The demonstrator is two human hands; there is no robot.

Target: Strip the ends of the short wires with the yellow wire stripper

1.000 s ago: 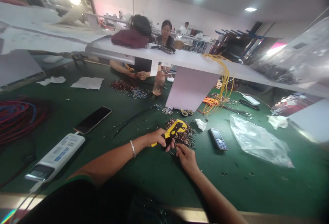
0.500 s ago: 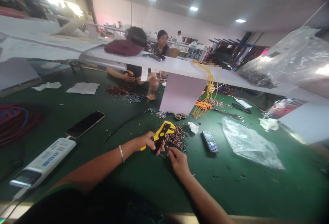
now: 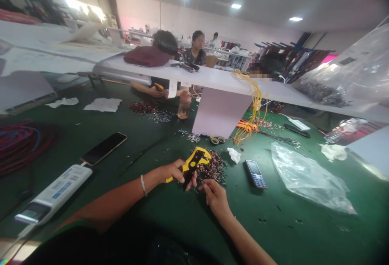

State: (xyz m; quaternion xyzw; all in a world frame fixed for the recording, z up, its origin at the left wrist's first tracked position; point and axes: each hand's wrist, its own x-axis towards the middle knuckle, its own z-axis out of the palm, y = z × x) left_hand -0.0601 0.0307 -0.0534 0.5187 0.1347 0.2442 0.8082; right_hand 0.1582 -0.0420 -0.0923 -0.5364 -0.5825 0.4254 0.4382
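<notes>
Clamped: left hand [image 3: 174,172], fingers wrapped round the handles of a yellow-and-black stripper [image 3: 194,161], tool head raised and tilted up to the right over the pile [image 3: 214,167]. Bracelet [image 3: 142,185] on that wrist.

Pinched: right hand [image 3: 215,195], fingers curled, tips together on a wire bit [image 3: 204,183] just beside the lower end of the stripper; the bit is too small to describe further.

Pile: short wire pieces, heaped on the green table [image 3: 182,220], touching or just behind both hands.

Right of pile: crumpled tissue [image 3: 234,154]; keypad phone [image 3: 256,174], face up; clear plastic bag [image 3: 310,180], lying flat, well apart from the hands.

Behind pile: two tape rolls [image 3: 217,139] at the foot of the white shelf [image 3: 212,79]; yellow wires [image 3: 257,99] hanging over the shelf edge.

Left of hands: smartphone [image 3: 104,148], screen dark; power strip [image 3: 57,190] nearer the table edge; red cable coil [image 3: 21,143] at far left.

Far side: bottle [image 3: 184,105] beside a second scatter of wire pieces [image 3: 152,111]; a co-worker's hands [image 3: 156,91] under the shelf, more people seated behind.
</notes>
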